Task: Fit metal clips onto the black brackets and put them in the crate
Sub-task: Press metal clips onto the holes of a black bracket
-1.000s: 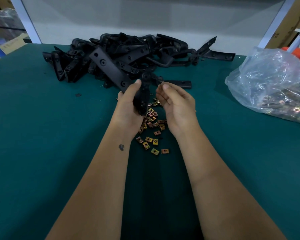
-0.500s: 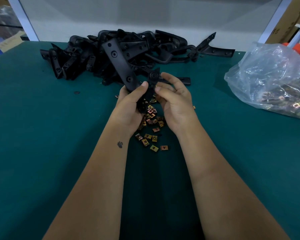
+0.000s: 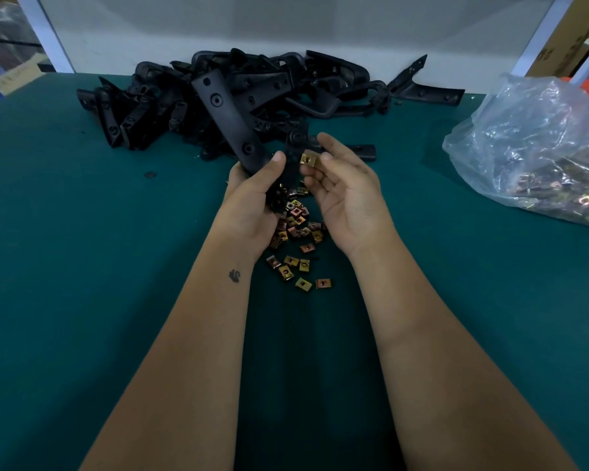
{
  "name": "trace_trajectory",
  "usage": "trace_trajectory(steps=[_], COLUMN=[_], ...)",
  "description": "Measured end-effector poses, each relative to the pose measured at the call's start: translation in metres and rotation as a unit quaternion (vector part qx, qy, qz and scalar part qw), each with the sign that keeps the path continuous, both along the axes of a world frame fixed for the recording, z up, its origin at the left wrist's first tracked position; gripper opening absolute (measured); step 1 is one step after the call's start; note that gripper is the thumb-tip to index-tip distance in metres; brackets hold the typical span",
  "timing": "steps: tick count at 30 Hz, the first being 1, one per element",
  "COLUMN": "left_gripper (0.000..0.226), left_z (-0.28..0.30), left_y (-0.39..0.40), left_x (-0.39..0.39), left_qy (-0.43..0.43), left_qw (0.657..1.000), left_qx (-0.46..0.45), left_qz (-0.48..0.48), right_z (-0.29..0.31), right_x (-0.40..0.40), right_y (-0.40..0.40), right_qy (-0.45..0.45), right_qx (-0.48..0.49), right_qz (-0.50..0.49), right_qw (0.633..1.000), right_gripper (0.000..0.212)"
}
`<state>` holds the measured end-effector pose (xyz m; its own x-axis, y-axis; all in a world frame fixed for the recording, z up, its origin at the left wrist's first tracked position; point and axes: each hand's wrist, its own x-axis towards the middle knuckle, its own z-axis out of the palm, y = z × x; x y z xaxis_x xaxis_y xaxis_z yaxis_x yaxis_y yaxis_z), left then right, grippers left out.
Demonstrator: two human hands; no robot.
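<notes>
While the left hand (image 3: 252, 202) grips a bracket (image 3: 228, 120) and the right hand (image 3: 346, 195) pinches a clip (image 3: 308, 160), a plastic bag (image 3: 538, 147) holds more clips.

Colours noted at the bench

The bracket (image 3: 227, 112) gripped in the left hand (image 3: 252, 198) was matte black; the clip (image 3: 308, 160) pinched beside it by the right hand (image 3: 347, 198) was brassy gold. Loose clips (image 3: 296, 232) below the grip showed gold, copper and reddish tints on a plain teal table (image 3: 82, 266). The heap of brackets (image 3: 252, 93) beyond was black throughout.
</notes>
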<state>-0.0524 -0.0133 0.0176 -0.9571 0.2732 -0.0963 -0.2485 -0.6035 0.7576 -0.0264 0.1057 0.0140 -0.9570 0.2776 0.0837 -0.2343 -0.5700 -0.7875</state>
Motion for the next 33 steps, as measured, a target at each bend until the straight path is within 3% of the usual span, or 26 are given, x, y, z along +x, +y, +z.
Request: trace_trajectory(steps=[9, 15, 21, 33], left_gripper=[0.042, 0.049, 0.052, 0.043], left_z=[-0.0013, -0.005, -0.0068, -0.0071], left_y=[0.0001, -0.0027, -0.007, -0.0046], left_x=[0.001, -0.0011, -0.0024, 0.0021], left_qy=[0.01, 0.046, 0.064, 0.098], left_qw=[1.0, 0.998, 0.995, 0.987], left_qx=[-0.011, -0.041, -0.064, -0.122], left_qz=[-0.004, -0.019, -0.029, -0.031], right_z=[-0.0014, -0.0026, -0.0014, 0.0005], right_x=[-0.002, -0.0022, -0.0015, 0.0014], right_y=[-0.0066, -0.0049, -0.0035, -0.003], right_qy=[-0.01, -0.014, -0.02, -0.009], right_qx=[0.036, 0.036, 0.095, 0.098], right_qz=[-0.019, -0.016, -0.005, 0.016], right_qw=[0.999, 0.999, 0.995, 0.995], right_gripper=[0.056, 0.051, 0.044, 0.055])
